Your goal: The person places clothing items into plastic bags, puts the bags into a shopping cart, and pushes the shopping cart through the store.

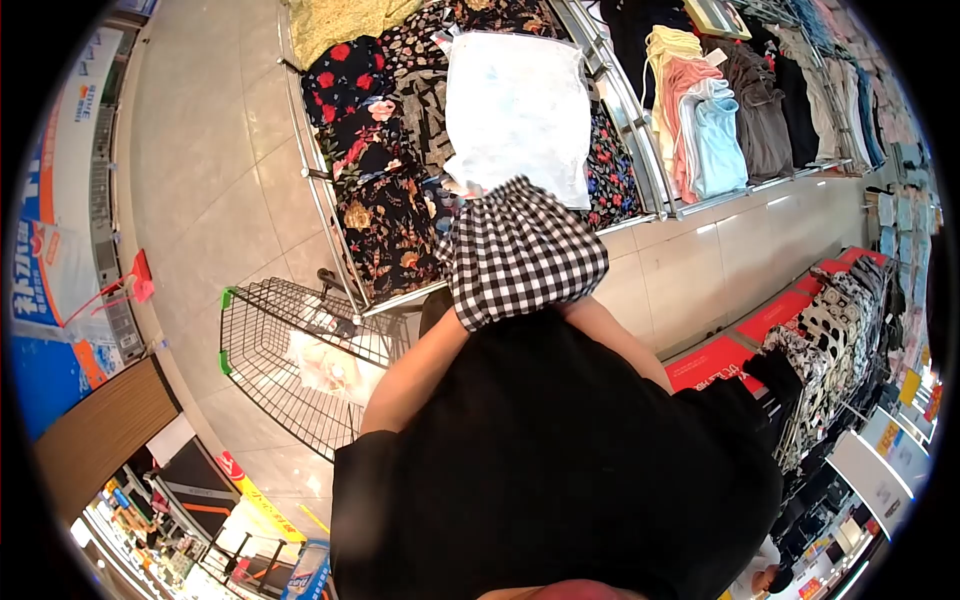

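A black-and-white gingham garment [525,250] is bunched up in front of my black top, draped over both of my wrists. My left forearm [420,370] reaches up to its left edge, and my right forearm [620,340] comes in from the right. The cloth covers both of my hands, so their fingers do not show. Just beyond the garment lies a white plastic bag [518,110], flat on piles of dark floral clothes [380,220]. The near end of the bag meets the gingham cloth in view.
Metal rails [320,180] edge the clothes display. To my left stands a wire shopping cart [290,400] with a pale pink item [335,365] inside. Folded pastel clothes [715,140] lie on the right-hand display. Red panels [715,365] and patterned clothes [830,340] are at my right.
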{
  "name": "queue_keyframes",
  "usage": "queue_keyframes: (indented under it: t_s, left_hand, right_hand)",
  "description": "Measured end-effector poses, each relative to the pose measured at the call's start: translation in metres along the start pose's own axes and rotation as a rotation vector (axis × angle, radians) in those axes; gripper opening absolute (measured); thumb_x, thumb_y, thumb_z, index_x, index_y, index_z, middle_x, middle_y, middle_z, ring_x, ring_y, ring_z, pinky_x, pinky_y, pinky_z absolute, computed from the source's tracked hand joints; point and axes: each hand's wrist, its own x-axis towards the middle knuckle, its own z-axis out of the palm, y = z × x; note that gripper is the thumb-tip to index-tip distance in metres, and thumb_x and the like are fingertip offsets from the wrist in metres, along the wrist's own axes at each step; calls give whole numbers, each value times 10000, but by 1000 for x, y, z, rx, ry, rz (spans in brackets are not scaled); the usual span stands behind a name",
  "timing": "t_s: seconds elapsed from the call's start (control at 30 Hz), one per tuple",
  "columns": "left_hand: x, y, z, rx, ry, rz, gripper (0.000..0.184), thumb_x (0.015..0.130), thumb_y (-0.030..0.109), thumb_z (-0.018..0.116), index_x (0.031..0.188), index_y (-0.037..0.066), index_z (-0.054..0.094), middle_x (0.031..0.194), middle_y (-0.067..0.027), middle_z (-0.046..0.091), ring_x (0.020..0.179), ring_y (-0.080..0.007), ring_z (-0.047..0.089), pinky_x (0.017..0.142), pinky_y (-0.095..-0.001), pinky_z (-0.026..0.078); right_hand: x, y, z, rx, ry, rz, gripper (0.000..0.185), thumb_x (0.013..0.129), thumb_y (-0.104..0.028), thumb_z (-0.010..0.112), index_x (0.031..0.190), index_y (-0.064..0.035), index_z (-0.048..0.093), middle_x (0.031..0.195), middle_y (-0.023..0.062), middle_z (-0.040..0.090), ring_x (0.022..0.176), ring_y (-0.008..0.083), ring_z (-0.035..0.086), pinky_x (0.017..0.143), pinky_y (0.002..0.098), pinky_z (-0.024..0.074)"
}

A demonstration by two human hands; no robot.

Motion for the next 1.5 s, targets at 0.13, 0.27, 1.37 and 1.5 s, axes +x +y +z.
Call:
queue_keyframes:
  t_s: [0.13,0.27,1.37,1.5]
  left_hand:
    - [-18,9,1,-301,1,-271,512,1030,293,366,1463,27,298,1476,-100,388,1322,-178,409,1122,-292,317]
    - [-26,11,10,-456,121,-402,512,1038,328,315,1458,35,305,1475,-104,388,1320,-173,420,1102,-296,359]
    - [-34,104,-78,1078,457,138,384,852,65,622,1232,33,576,1144,-169,630,1080,-334,579,945,-383,459]
    - [17,96,-76,1302,416,358,598,798,104,694,1355,111,479,1374,-217,439,1304,-413,371,1051,-482,345]
  right_hand:
    - [24,-47,-36,-178,-43,-14,545,978,-275,420,1468,-54,329,1528,153,303,1418,280,276,1175,411,189]
    - [18,-37,-30,236,-47,59,588,974,-341,408,1488,-79,290,1543,140,272,1427,279,242,1182,432,152]
    - [-2,-33,-60,962,-34,571,598,972,-365,403,1490,-89,287,1545,134,268,1427,279,238,1183,441,145]
    - [-17,-37,-62,977,7,618,599,972,-368,402,1490,-90,287,1545,134,268,1427,279,237,1183,442,144]
